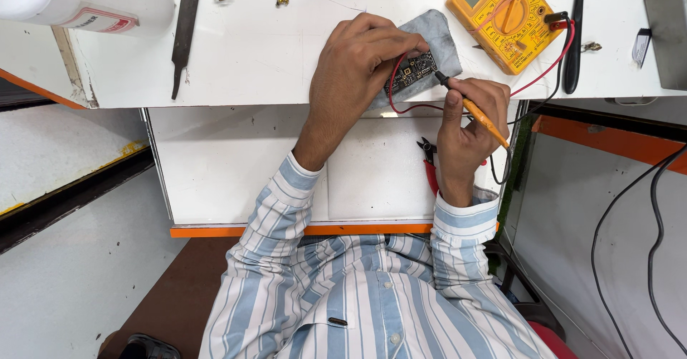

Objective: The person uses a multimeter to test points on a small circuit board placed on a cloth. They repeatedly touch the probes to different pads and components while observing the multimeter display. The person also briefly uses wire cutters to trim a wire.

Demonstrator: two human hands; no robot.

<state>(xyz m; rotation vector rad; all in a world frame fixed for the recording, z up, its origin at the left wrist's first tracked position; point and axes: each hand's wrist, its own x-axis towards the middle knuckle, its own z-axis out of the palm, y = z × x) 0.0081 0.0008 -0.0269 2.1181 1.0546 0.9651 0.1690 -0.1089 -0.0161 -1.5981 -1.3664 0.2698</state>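
Observation:
A small dark circuit board [413, 70] lies on a grey cloth [442, 35] near the front edge of the white bench [272, 51]. My left hand [358, 58] rests over the board's left part, fingers curled on it, with a red lead [393, 93] looping out from under it. My right hand [469, 126] grips an orange probe [481, 115] like a pen, its black tip touching the board's right end. A yellow multimeter [505, 17] sits to the right of the cloth, with red and black leads plugged into it.
A long dark file [184, 26] lies at the left of the bench, beside a white bottle [86, 1]. Small brass bits [282, 1] are scattered at the back. Red-handled pliers [429, 162] rest on the lower shelf. A grey metal box [667, 33] stands far right; black cables [655, 223] hang below it.

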